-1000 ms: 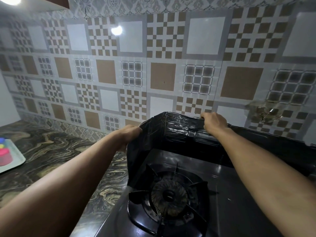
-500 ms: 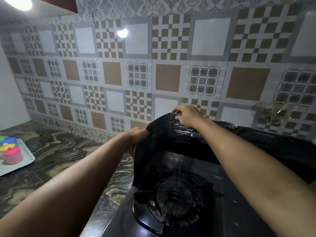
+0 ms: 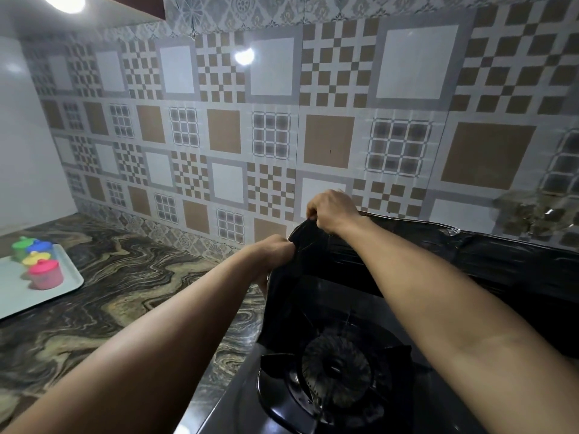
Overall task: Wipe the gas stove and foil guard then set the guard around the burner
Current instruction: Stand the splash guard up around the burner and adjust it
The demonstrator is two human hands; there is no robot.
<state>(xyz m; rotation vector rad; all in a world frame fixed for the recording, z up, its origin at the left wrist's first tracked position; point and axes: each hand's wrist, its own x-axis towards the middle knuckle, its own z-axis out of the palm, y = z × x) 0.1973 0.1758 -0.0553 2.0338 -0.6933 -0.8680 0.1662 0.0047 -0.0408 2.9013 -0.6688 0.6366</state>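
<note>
Foil guard (image 3: 360, 264): black, upright along far and left edges of gas stove (image 3: 438, 355), bent round burner (image 3: 336, 369). Left hand (image 3: 275, 250) and right hand (image 3: 332, 211): fingers pinching top corner fold, likely shaping bend to stand. Tray (image 3: 67, 288): far left on surface (image 3: 125, 277).

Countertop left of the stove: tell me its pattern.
The countertop is dark marble with swirling tan and cream veins, seen in the head view.
</note>
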